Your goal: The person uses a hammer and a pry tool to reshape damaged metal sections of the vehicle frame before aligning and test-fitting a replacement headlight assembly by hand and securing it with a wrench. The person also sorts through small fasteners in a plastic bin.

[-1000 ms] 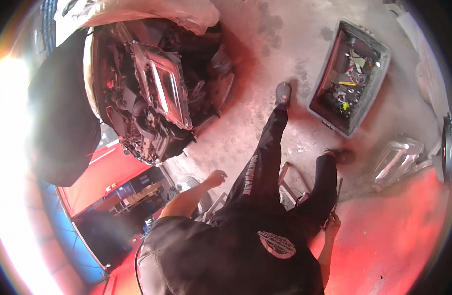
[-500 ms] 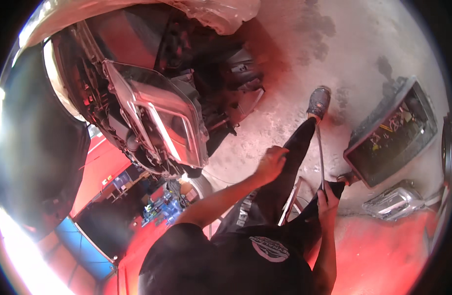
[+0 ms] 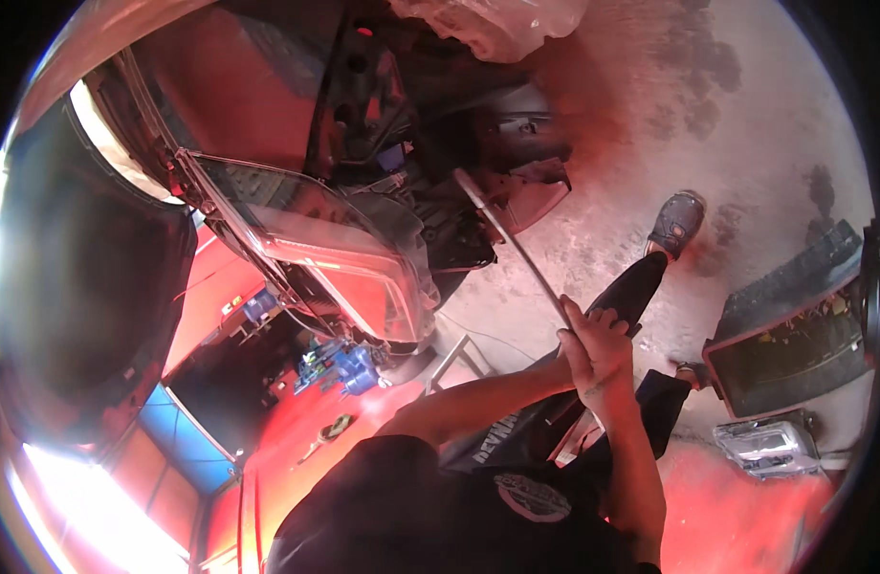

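Observation:
My right hand (image 3: 601, 349) is closed around a long, thin metal rod (image 3: 522, 253). The rod slants up and left, and its thicker, pale end overlaps the dark parts of the car front (image 3: 459, 230) in the picture. I cannot tell if it touches them. My left hand (image 3: 566, 369) comes in from the left and meets the right one at the rod. Its fingers are mostly hidden there, so its grip does not show. Left of the rod is the car's large clear headlight (image 3: 349, 277), with dark brackets and bare inner parts around it.
Crumpled clear plastic sheeting (image 3: 502, 24) hangs at the top. A dark open bin (image 3: 784, 368) and a loose clear lamp unit (image 3: 767, 445) lie on the right-hand floor. Blue items (image 3: 349, 368) stand beyond the headlight. My shoe (image 3: 677, 225) rests on the stained floor.
The rod has swung from near my shoe toward the car front at the left. My right hand has moved up and left, my left hand rightward, and they now meet. The view has shifted.

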The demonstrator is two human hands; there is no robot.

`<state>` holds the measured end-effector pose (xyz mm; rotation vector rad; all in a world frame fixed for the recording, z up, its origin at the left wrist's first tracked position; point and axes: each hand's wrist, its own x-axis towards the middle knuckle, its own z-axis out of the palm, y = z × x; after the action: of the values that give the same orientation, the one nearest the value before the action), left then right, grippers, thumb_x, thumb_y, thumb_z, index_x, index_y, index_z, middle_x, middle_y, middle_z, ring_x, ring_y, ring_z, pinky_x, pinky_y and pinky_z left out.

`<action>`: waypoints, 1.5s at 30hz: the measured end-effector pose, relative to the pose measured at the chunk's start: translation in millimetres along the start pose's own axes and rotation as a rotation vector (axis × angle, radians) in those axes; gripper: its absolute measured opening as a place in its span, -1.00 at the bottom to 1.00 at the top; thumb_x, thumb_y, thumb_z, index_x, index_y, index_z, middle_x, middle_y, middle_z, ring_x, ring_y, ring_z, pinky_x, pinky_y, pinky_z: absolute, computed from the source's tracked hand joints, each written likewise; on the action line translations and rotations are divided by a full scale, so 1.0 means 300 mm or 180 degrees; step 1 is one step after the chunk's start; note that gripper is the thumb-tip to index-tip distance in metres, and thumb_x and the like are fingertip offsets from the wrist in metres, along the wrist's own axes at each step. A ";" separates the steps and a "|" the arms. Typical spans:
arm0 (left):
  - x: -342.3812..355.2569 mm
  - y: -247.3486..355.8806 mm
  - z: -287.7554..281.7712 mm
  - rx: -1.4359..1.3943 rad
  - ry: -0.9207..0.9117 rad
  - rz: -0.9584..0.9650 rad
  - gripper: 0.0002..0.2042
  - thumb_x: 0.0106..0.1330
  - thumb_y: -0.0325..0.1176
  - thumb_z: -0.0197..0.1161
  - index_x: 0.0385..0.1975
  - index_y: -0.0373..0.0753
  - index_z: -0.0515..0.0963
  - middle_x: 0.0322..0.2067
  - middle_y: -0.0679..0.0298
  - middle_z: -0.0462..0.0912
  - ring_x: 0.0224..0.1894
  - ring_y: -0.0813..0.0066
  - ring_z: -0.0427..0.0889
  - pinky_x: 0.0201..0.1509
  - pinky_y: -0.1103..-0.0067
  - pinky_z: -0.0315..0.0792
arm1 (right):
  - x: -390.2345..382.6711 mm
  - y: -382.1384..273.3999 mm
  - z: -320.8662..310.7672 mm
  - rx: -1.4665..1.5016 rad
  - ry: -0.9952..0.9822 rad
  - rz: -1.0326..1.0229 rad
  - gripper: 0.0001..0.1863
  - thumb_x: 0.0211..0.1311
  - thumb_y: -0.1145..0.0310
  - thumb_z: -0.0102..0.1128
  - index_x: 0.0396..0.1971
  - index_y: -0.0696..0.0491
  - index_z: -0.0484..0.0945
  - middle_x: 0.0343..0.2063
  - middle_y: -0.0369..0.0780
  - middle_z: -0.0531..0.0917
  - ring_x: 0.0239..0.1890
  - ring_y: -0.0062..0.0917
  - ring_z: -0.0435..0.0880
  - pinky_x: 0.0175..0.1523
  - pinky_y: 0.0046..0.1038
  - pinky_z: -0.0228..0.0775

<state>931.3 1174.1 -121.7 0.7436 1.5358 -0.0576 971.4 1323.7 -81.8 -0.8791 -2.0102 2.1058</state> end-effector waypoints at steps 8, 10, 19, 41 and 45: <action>0.004 -0.013 0.008 -0.0502 -0.0326 0.0083 -0.44 0.28 -0.21 0.19 0.28 -0.24 0.35 0.25 -0.07 0.34 0.32 -0.10 0.32 0.35 0.11 0.27 | 0.099 -0.106 0.017 0.0646 -0.0155 -0.0042 -0.55 0.31 0.48 0.25 0.20 0.17 0.57 -0.42 -0.08 0.72 -0.48 -0.26 0.64 -0.22 -0.35 0.47; 0.005 -0.017 0.018 -0.0533 -0.0296 0.0029 -0.46 0.27 -0.23 0.19 0.26 -0.25 0.38 0.22 -0.06 0.36 0.29 -0.09 0.35 0.33 0.12 0.29 | 0.115 -0.125 0.025 0.0773 -0.0070 -0.0130 -0.56 0.34 0.48 0.23 0.21 0.19 0.56 -0.42 0.00 0.70 -0.48 -0.27 0.70 -0.29 -0.39 0.51; 0.037 0.008 0.057 -0.0273 0.0044 -0.0588 -0.54 0.24 -0.34 0.21 0.16 -0.28 0.48 0.12 -0.03 0.48 0.19 -0.04 0.47 0.24 0.17 0.40 | 0.209 -0.227 0.049 0.1545 0.0238 0.0403 -0.87 0.36 0.49 0.19 -0.14 0.16 0.55 -0.52 -0.23 0.56 -0.52 -0.67 0.50 -0.38 -0.55 0.35; -0.018 -0.012 0.076 -0.0361 0.0832 -0.1030 -0.64 0.26 -0.33 0.22 0.05 -0.28 0.53 0.09 0.06 0.51 0.18 0.05 0.50 0.23 0.19 0.44 | 0.782 -0.394 0.307 0.1854 0.0751 -0.0377 -0.85 0.26 0.36 0.45 -0.20 0.04 0.75 -0.61 -0.47 0.52 -0.64 -0.84 0.33 -0.58 -0.65 0.07; 0.002 0.117 0.052 0.0677 0.1006 -0.1248 -0.56 0.40 -0.17 0.13 0.21 -0.23 0.45 0.15 0.05 0.54 0.23 0.05 0.52 0.28 0.21 0.42 | 0.775 -0.380 0.190 0.0960 0.1125 -0.0609 -0.84 0.27 0.39 0.36 -0.22 0.14 0.70 -0.37 -0.17 0.77 -0.33 -0.46 0.73 -0.17 -0.41 0.53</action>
<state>961.9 1194.6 -110.2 0.6268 1.9848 -0.4173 716.7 1392.1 -54.0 -0.8898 -1.4932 1.9193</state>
